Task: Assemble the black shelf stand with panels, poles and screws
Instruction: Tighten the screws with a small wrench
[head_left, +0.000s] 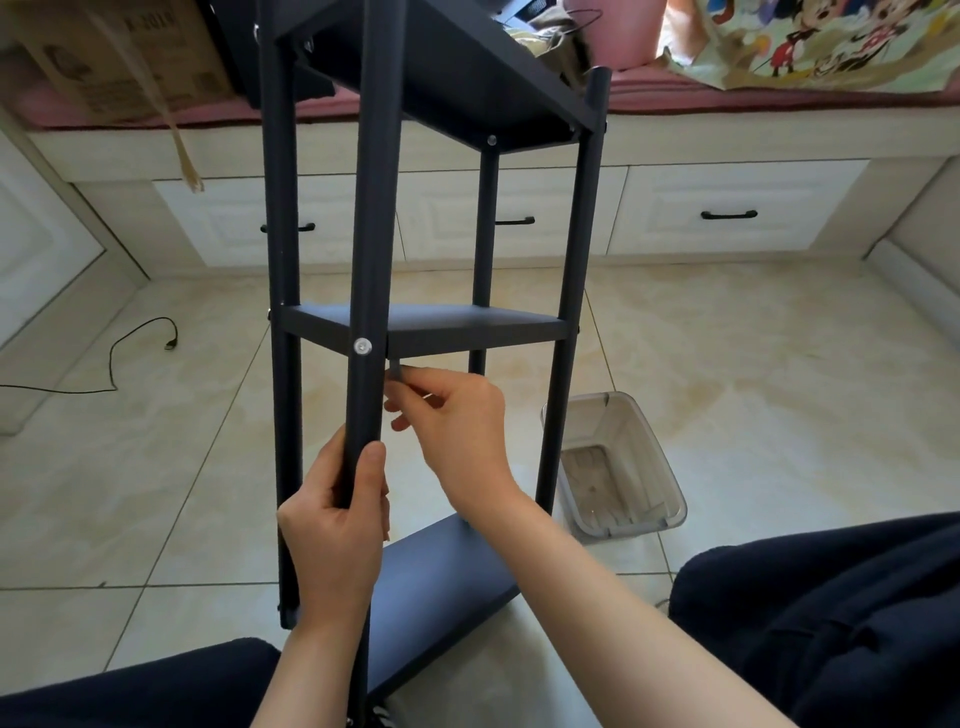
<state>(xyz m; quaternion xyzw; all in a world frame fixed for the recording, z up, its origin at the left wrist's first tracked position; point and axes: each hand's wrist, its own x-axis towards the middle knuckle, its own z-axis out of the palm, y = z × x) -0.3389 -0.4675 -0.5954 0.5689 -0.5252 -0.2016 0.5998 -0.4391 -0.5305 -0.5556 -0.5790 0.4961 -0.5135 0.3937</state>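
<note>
- The black shelf stand (431, 322) stands upright on the tiled floor (753, 364), right in front of the seated person, between the knees. Its poles run vertical, from 6 o'clock to 12 o'clock in the head view.
- The left hand (332, 525) is wrapped around the near front pole (371, 234), with thumb and fingers closed around it, below the middle panel (467, 325).
- The right hand (457, 415) pinches a small dark key (397, 371), probably a hex key. Its short end points up, touching the underside of the middle panel just at 3 o'clock of the near pole.
- A silver screw head (363, 345) shows on the near pole at the level of the middle panel, at 10 o'clock from the right hand and very near to it.
- The deciding relation, I think: the joint lies just above the right fingertips, so the right hand is the nearer one, and the left hand only steadies the pole.
- The stand looks almost complete: top, middle and bottom panels are all on the poles.
- A clear plastic bin (618, 467) rests on the floor at 3 o'clock of the stand.
</note>
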